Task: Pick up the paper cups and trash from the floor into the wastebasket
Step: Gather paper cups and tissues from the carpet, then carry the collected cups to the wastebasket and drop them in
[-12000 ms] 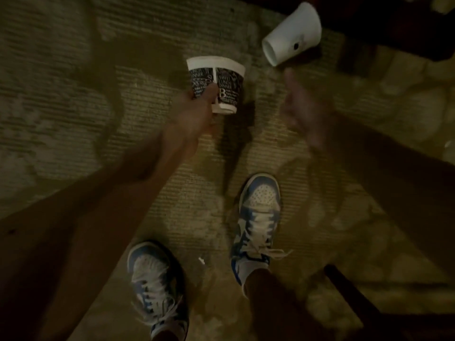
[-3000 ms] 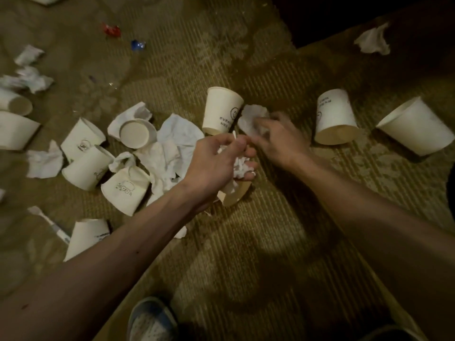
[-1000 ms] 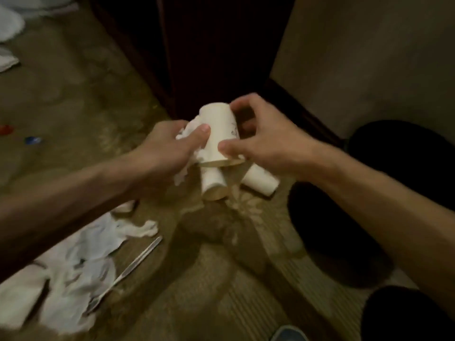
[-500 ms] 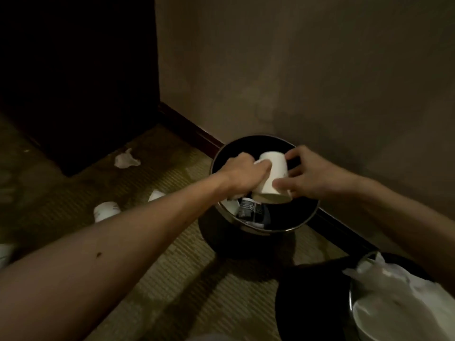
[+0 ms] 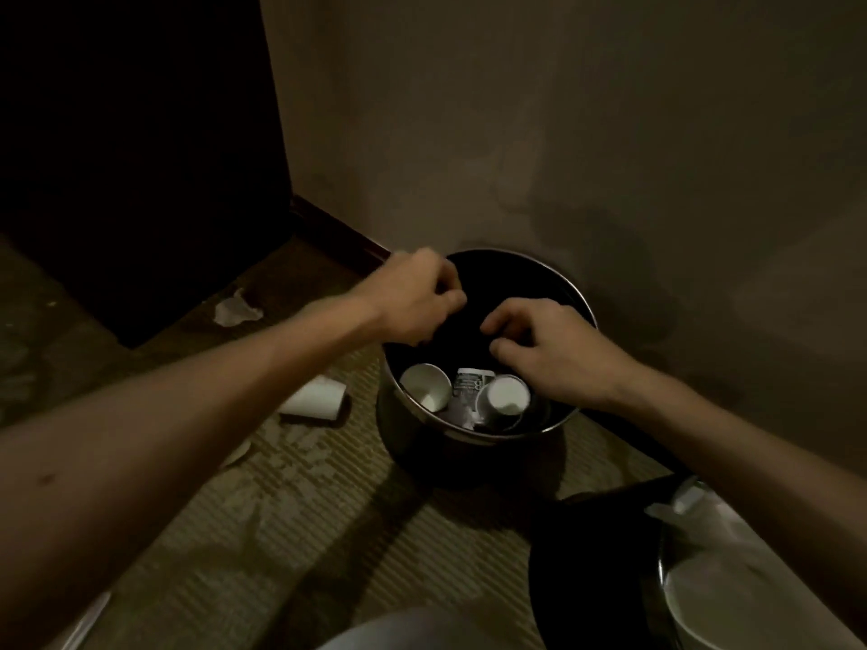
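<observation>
**A:** Where is the wastebasket standing?

**B:** The round dark metal wastebasket with the shiny rim (image 5: 469, 437) is standing at the far edge of the olive patterned carpet (image 5: 291, 532), close to the dark baseboard (image 5: 338, 232) under the beige wall (image 5: 563, 133).

**A:** And what are the hands doing?

**B:** Both are hovering over its mouth, near each other but not touching. The left hand (image 5: 417, 297) is hanging over the left rim with its fingers curled in toward the palm, and nothing is showing in it. The right hand (image 5: 558, 354) is hanging over the right half, its fingers loosely bent and a little spread, gripping nothing.

**A:** What is lying inside?

**B:** A white paper cup (image 5: 424, 391) is leaning at the near left wall, and a second white cup (image 5: 504, 396) is lying to its right. Both are turning their open mouths up toward the camera. A dark printed paper cup (image 5: 471, 384) is showing between them. What is lying under them is too dim to tell.

**A:** Is anything lying on the carpet?

**B:** A white paper cup on its side (image 5: 314, 398) is lying just left of the wastebasket, apart from it. A crumpled white tissue (image 5: 234, 312) is lying farther left, by the corner of the tall dark cabinet (image 5: 140, 157). At the carpet's near right corner, a second bin with a white plastic liner (image 5: 661, 584) is showing partly under the right forearm.
</observation>
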{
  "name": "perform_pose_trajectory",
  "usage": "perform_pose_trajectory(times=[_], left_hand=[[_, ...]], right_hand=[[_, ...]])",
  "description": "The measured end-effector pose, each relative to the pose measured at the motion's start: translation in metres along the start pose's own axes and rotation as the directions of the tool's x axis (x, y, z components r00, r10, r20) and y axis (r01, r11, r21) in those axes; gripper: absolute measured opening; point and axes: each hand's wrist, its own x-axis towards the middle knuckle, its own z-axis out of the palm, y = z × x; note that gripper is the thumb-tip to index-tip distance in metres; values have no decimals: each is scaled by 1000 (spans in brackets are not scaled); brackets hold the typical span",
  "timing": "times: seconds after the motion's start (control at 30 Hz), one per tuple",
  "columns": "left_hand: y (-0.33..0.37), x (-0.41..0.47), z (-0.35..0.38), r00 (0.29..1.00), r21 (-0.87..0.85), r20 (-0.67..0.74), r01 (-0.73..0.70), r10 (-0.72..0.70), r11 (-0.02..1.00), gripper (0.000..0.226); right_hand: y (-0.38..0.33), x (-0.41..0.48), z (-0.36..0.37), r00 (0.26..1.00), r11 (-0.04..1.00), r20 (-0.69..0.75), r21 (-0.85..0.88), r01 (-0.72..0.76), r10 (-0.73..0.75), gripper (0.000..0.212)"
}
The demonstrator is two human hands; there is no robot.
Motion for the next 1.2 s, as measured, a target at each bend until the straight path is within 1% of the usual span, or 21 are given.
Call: perform_pose_trajectory(times=[0.07,0.1,0.17,0.23,0.33,0.4,0.47,0.53,0.63,0.7,0.77,0.83,0.9,0.97,1.0,1.1,1.13,1.2], left_hand=[[-5,-20,-33,990,86,-121,-60,70,995,18],[-10,-33,-48,984,106,-157,-68,84,992,19],[-28,-63,-70,986,82,-162,-23,36,996,17],[-58,-93,-85,988,55,-145,63,-54,996,14],[-114,-122,-85,974,67,-125,198,-188,978,12],[-151,-129,-73,956,149,-89,289,-278,946,12],[-185,-130,-57,928,243,-31,368,-372,898,20],[-211,-131,-41,904,341,37,389,-425,856,27],[-240,-130,-24,901,474,157,290,-404,831,41],[-256,-124,-15,912,544,183,216,-367,811,45],[-271,-118,-10,923,658,202,119,-327,744,54],[-284,-116,-5,918,757,245,20,-312,653,75],[-295,-116,-2,917,792,284,-59,-281,608,87],[-301,-116,1,915,788,313,-101,-255,608,86],[-302,-116,4,917,774,319,-106,-240,624,84],[-305,-112,13,943,738,278,-86,-185,670,76],[-306,-111,15,946,735,270,-83,-179,673,77],[-309,-110,16,952,726,249,-62,-178,685,79]], right_hand=[[-25,-5,6,988,990,-88,38,132,-129,11],[-38,-7,11,976,979,-105,59,195,-188,8],[-63,-9,23,956,949,-91,124,290,-280,6],[-80,-9,41,940,926,-38,165,339,-338,7],[-96,1,78,925,919,59,154,363,-376,12],[-100,13,108,924,928,120,125,350,-364,16],[-99,28,139,931,946,169,99,310,-323,22],[-96,44,168,940,964,212,71,257,-267,33],[-93,67,205,957,984,237,-7,177,-170,54],[-91,82,225,968,985,206,-66,162,-145,65],[-87,95,241,971,979,194,-117,164,-140,70],[-82,105,256,974,979,193,-137,148,-120,75],[-77,112,266,976,978,189,-157,137,-107,80],[-70,116,272,977,964,175,-213,160,-123,82],[-66,117,274,976,954,166,-243,179,-141,83],[-57,120,277,969,907,134,-345,242,-207,84],[-56,121,278,968,900,116,-358,248,-221,83],[-56,125,279,975,921,67,-321,222,-212,81]])
